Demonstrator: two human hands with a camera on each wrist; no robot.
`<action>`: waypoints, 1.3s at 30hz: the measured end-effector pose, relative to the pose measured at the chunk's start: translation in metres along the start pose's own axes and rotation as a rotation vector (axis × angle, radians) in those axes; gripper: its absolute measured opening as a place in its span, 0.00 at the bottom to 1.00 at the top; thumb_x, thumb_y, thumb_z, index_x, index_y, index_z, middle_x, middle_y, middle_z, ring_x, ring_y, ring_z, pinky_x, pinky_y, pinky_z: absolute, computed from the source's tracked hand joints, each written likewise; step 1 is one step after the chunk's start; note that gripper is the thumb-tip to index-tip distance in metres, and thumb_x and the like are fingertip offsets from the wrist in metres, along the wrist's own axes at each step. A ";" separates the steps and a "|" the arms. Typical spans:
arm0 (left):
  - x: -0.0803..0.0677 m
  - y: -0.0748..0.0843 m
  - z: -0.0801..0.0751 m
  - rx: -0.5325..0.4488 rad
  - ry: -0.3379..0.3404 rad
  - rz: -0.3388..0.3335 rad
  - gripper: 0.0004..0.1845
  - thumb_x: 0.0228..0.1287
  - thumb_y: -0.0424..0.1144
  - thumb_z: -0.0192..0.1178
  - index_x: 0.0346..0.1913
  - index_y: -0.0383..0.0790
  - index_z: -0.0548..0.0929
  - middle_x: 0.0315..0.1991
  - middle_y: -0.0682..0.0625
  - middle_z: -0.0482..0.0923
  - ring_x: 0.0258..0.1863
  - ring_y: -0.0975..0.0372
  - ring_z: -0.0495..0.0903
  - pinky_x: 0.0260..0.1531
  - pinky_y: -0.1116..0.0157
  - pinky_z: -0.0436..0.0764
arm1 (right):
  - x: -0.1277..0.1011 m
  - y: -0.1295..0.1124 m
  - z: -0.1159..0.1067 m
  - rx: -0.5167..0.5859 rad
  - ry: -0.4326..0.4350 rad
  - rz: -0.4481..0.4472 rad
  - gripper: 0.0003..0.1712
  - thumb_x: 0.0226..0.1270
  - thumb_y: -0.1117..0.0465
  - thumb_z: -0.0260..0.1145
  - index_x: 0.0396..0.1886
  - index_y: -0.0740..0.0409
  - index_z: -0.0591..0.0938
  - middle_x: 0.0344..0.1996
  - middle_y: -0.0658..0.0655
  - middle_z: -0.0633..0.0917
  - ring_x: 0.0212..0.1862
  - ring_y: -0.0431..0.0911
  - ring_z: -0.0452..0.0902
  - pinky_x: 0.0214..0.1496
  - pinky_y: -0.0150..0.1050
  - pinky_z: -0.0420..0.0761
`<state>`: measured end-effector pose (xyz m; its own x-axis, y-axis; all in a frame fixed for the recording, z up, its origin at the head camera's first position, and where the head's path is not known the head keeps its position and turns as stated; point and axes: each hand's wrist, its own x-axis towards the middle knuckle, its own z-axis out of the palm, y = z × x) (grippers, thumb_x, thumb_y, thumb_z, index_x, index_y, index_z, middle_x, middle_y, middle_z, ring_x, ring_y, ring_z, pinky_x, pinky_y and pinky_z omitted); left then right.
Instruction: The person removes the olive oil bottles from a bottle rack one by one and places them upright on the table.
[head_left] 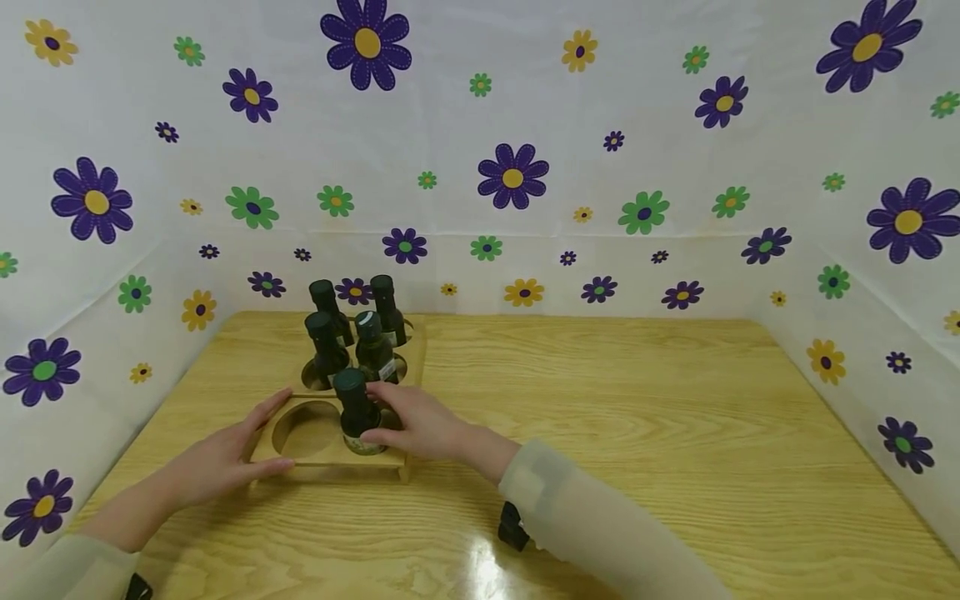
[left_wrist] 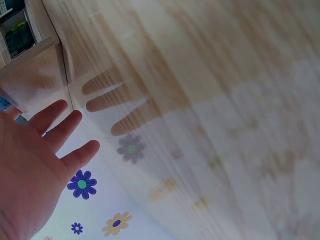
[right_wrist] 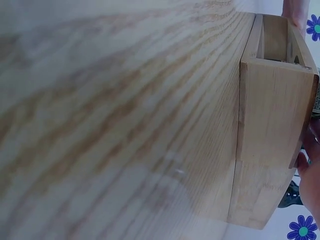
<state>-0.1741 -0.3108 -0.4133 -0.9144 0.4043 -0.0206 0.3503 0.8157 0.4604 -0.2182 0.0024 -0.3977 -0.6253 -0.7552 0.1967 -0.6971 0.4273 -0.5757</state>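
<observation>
A wooden bottle rack (head_left: 330,454) with round holes stands on the left of the table in the head view. My right hand (head_left: 429,423) holds a dark green bottle (head_left: 358,410) at the front right hole, thumb on the near side and fingers behind. At the rack's front left corner, my left hand (head_left: 210,468) touches the frame with thumb and forefinger spread wide. The left wrist view shows this hand's other fingers (left_wrist: 62,130) straight and apart. Beside the thumb, the front left hole holds no bottle. How deep the held bottle sits is partly hidden by my right hand.
Several capped dark bottles (head_left: 326,350) stand in the rack's rear holes. The wooden table (head_left: 600,400) stretches to the right. White cloth (head_left: 450,125) with printed flowers encloses the back and both sides. The rack's wooden side (right_wrist: 275,110) shows in the right wrist view.
</observation>
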 end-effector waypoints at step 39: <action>-0.001 0.005 -0.005 -0.045 -0.015 -0.001 0.50 0.64 0.55 0.62 0.78 0.52 0.40 0.57 0.21 0.69 0.59 0.32 0.68 0.45 0.35 0.72 | -0.003 -0.018 -0.033 0.169 0.054 0.071 0.35 0.75 0.53 0.57 0.72 0.66 0.56 0.63 0.63 0.70 0.64 0.49 0.68 0.60 0.36 0.72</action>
<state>-0.1728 -0.3090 -0.4061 -0.9113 0.4104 -0.0342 0.3400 0.7967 0.4996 -0.2150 0.0130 -0.3620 -0.6920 -0.6962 0.1909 -0.5847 0.3855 -0.7138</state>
